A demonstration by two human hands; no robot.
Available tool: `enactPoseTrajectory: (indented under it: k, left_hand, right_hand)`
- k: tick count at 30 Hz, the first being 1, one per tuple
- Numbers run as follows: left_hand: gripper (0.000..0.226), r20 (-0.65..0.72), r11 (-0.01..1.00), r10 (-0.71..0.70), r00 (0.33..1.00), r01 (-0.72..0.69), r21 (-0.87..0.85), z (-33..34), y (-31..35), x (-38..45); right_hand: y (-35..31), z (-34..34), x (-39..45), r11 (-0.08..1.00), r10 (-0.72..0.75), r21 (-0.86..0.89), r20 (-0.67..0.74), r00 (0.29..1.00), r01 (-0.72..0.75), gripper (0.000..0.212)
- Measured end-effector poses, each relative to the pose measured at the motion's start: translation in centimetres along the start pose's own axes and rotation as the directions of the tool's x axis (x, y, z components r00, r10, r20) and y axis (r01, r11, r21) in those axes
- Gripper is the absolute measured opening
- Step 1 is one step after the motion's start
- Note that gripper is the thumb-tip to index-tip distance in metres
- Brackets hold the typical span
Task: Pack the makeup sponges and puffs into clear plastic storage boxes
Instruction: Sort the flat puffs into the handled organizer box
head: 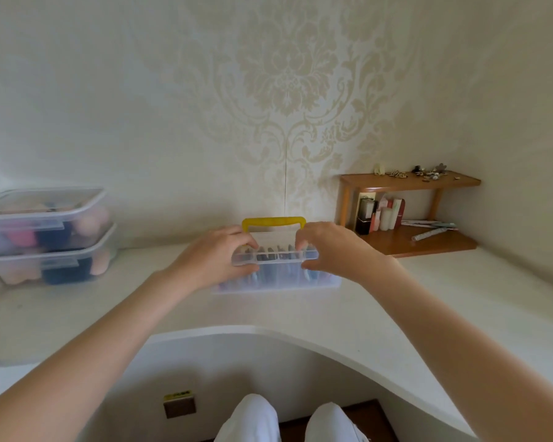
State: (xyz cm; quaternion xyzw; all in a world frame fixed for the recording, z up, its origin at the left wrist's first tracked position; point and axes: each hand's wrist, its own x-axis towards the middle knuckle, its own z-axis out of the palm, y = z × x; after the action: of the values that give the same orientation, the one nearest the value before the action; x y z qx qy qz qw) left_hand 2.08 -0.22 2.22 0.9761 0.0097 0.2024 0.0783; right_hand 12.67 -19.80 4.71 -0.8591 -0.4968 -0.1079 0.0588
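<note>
Clear plastic box with yellow handle, standing in the middle of the white counter, near the wall. Inside, dark and bluish pieces upright in a row, too blurred to name.

Left hand on the left end of the box's front edge, thumb under, fingers curled over the top, pinching the rim. Right hand on the right end, same way: fingers bent over the top edge, thumb pressed against the front wall. Both forearms stretched forward over the counter.

Far left on the counter, well apart, two lidded clear boxes stacked one on the other, full of pink, peach and dark blue sponges and puffs. At right, against the wall, small wooden shelf with cosmetics underneath and tiny trinkets on top. Below, white trousers at the knees.
</note>
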Motion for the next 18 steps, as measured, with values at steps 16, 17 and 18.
enactPoseTrajectory:
  k: [16,17,18]
  left_hand:
    - [0.03,0.043,0.842,-0.33,0.943,0.273,0.466,-2.6,-3.7,-1.8]
    - [0.029,0.049,0.812,-0.383,0.923,0.311,0.493,-3.2,-5.0,-2.1]
    - [0.029,0.05,0.786,-0.421,0.906,0.337,0.519,-3.8,-5.9,-2.3]
  right_hand:
    - [-4.9,3.8,6.1,0.985,-0.172,-0.029,-0.103,0.98,0.17,0.03]
    - [-6.0,4.1,7.6,0.979,-0.205,-0.015,-0.108,0.973,0.205,0.028]
    - [-6.9,4.5,8.7,0.972,-0.231,0.0,-0.12,0.965,0.233,0.027]
